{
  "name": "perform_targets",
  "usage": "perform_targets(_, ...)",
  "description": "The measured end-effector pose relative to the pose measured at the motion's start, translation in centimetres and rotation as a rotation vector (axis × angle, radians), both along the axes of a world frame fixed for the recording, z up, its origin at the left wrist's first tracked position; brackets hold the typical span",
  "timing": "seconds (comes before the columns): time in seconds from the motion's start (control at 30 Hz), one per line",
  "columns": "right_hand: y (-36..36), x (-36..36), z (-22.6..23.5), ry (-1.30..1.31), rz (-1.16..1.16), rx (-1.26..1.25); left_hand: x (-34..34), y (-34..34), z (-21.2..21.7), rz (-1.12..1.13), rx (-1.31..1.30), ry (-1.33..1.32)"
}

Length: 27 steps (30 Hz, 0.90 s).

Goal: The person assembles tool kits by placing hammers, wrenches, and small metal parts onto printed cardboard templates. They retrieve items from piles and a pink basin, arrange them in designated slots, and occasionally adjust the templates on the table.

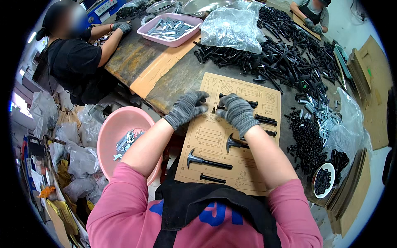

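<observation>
1. Closest to us, at 6 o'clock, we see the wearer's pink sleeves and a black apron, with both bare forearms reaching up to the middle of the view.
2. Just above lies a tan cardboard sheet printed with part outlines. On its lower half rest a black hammer-shaped tool, a short black bolt and a second black tool.
3. At the centre, the left hand in a grey glove rests on the sheet with fingers curled; we cannot tell whether it grips anything.
4. Beside it, the gloved right hand curls over a small black part between the two hands; whether it pinches it is hidden.
5. At 8 o'clock, a pink basin holds metal wrenches.
6. At 4 o'clock, a small white bowl holds black pieces.
7. From 1 to 3 o'clock, a heap of black bolts spreads across the table.
8. At 12 o'clock sits a pink tray of metal parts.
9. At 10 o'clock, another person in black works.
</observation>
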State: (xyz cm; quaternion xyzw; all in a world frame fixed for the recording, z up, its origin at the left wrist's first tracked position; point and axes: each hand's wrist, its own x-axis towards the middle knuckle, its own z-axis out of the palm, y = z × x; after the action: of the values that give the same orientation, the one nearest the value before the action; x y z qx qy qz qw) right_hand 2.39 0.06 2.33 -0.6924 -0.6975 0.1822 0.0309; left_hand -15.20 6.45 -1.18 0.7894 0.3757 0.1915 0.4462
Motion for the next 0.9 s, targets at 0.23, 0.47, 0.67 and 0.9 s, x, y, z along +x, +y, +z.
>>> perform_targets(0.23,0.7,1.1,-2.6,-0.229,0.032,0.022,3.9,-1.3,1.7,-0.146,0.24,0.414)
perform_targets(0.47,0.8,1.8,-3.0,-0.316,0.046,0.022,5.1,-0.4,0.2,-0.193,0.333,0.417)
perform_targets(0.67,0.5,1.4,-2.3,-0.295,0.008,0.055,5.0,-0.3,0.0,-0.206,0.292,0.36)
perform_targets(0.9,0.7,1.5,-3.4,-0.258,0.007,0.106,5.2,-0.6,1.0,-0.213,0.219,0.396)
